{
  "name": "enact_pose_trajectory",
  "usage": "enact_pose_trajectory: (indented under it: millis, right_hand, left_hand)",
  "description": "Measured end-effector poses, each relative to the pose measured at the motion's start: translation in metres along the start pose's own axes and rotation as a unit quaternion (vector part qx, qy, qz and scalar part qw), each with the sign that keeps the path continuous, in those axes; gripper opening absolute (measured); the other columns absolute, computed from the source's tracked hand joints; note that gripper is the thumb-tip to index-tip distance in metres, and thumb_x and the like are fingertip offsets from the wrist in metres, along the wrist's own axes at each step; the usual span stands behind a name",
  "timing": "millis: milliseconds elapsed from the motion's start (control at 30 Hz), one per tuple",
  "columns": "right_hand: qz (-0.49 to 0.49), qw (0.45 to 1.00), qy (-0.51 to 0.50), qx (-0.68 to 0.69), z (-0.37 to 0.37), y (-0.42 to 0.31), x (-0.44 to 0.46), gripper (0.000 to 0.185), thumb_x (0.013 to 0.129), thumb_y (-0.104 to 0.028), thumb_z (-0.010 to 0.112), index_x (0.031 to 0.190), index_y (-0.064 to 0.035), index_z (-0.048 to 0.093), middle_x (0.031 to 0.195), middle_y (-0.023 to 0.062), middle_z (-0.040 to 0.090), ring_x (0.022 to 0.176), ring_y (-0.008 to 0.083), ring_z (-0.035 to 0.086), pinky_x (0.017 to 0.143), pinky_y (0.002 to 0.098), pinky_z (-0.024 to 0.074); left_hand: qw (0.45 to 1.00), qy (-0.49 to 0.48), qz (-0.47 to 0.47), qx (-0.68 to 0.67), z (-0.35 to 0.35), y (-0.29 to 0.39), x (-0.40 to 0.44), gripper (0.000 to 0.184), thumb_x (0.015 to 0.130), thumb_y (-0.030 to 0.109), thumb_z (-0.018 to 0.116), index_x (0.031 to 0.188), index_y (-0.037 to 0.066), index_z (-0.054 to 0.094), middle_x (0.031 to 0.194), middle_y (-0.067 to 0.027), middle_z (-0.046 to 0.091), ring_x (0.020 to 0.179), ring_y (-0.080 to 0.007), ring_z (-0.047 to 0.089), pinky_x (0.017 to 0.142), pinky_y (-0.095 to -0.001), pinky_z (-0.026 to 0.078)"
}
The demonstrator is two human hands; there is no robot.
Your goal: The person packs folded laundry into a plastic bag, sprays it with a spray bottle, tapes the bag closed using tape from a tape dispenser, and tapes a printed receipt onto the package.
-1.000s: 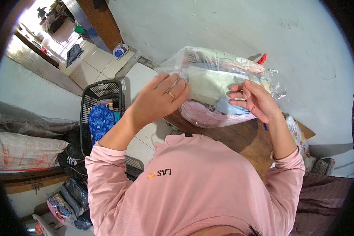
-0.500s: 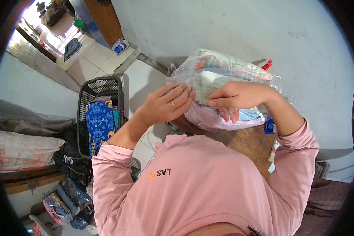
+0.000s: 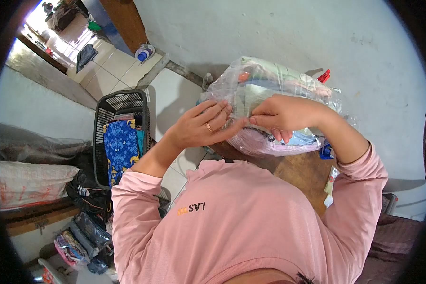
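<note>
A clear plastic bag (image 3: 265,71) of folded cloths in pale green, pink and blue lies on a brown wooden table (image 3: 293,173) against the wall. My left hand (image 3: 208,124), with a ring on one finger, is at the bag's left end; its curled fingers grip the plastic there and its thumb reaches toward my right hand. Bent at the wrist over the front of the bag, my right hand (image 3: 286,113) pinches the plastic between thumb and forefinger. The two hands nearly meet. Exactly which fold of plastic sits between the fingertips is hard to make out.
A black basket (image 3: 99,154) with blue patterned cloth (image 3: 120,146) stands on the floor at left. Near the table's back are a red object (image 3: 323,76) and a blue object (image 3: 325,151). A white sack (image 3: 33,183) and bagged items lie at far left.
My left thumb has stretched out to the right, toward my right fingertips. The right hand has shifted slightly left and its thumb and forefinger have come together.
</note>
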State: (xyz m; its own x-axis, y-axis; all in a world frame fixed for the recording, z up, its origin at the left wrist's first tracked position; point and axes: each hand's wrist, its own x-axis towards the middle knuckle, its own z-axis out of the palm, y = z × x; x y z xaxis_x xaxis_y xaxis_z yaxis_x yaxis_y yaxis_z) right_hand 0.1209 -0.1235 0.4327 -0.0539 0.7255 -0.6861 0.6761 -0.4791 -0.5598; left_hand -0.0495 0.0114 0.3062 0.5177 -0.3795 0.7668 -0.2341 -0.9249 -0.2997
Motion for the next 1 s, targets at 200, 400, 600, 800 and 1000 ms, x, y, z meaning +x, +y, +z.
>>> enact_pose_trajectory:
  millis: [200,400,600,800,1000]
  right_hand:
    - [0.03,0.994,0.081,-0.068,0.006,0.001,-0.013,0.041,0.093,-0.036,0.047,0.076,0.0002,0.057,0.052,0.009,0.055,0.045,0.0168,0.058,0.043,0.0312,0.0447]
    - [-0.012,0.952,0.206,-0.227,0.007,0.034,-0.021,0.038,0.085,-0.037,0.06,0.075,0.0002,0.057,0.053,0.0134,0.054,0.052,0.0308,0.057,0.052,0.0391,0.0444]
    - [-0.146,0.819,0.476,-0.284,0.042,0.039,-0.043,0.054,0.079,-0.033,0.064,0.121,-0.0028,0.049,0.107,0.0188,0.057,0.098,0.0326,0.056,0.084,0.0428,0.0439]
    - [-0.095,0.794,0.514,-0.311,0.112,0.066,-0.012,0.075,0.074,-0.032,0.068,0.134,0.0015,0.038,0.14,0.0176,0.037,0.131,0.0303,0.033,0.107,0.046,0.0268]
    - [-0.064,0.739,0.575,-0.344,0.143,0.108,-0.003,0.083,0.071,-0.036,0.069,0.136,0.0006,0.034,0.144,0.017,0.031,0.133,0.0297,0.031,0.109,0.0485,0.0223]
  left_hand:
    - [0.999,-0.022,0.007,0.049,0.005,0.001,-0.004,0.032,0.076,0.011,0.069,0.107,0.018,0.065,0.101,-0.0007,0.053,0.097,-0.0156,0.056,0.077,-0.0288,0.051]
    - [0.997,-0.037,0.001,0.06,0.003,0.004,-0.005,0.035,0.075,0.011,0.069,0.109,0.018,0.065,0.101,0.0002,0.055,0.098,-0.0152,0.056,0.079,-0.0296,0.05]
    - [0.991,0.076,-0.098,-0.057,-0.005,-0.008,0.002,0.035,0.084,0.026,0.061,0.116,0.014,0.06,0.114,-0.0049,0.056,0.104,-0.0199,0.055,0.089,-0.0358,0.044]
    - [0.7,0.186,-0.603,-0.336,0.075,-0.083,0.009,0.05,0.096,0.043,0.038,0.122,0.002,0.052,0.118,-0.0098,0.055,0.114,-0.0225,0.046,0.099,-0.0361,0.032]
    - [0.579,0.032,-0.495,-0.646,0.109,-0.041,0.03,0.051,0.094,0.044,0.045,0.129,0.006,0.044,0.12,-0.0055,0.053,0.112,-0.0163,0.044,0.097,-0.0349,0.036]
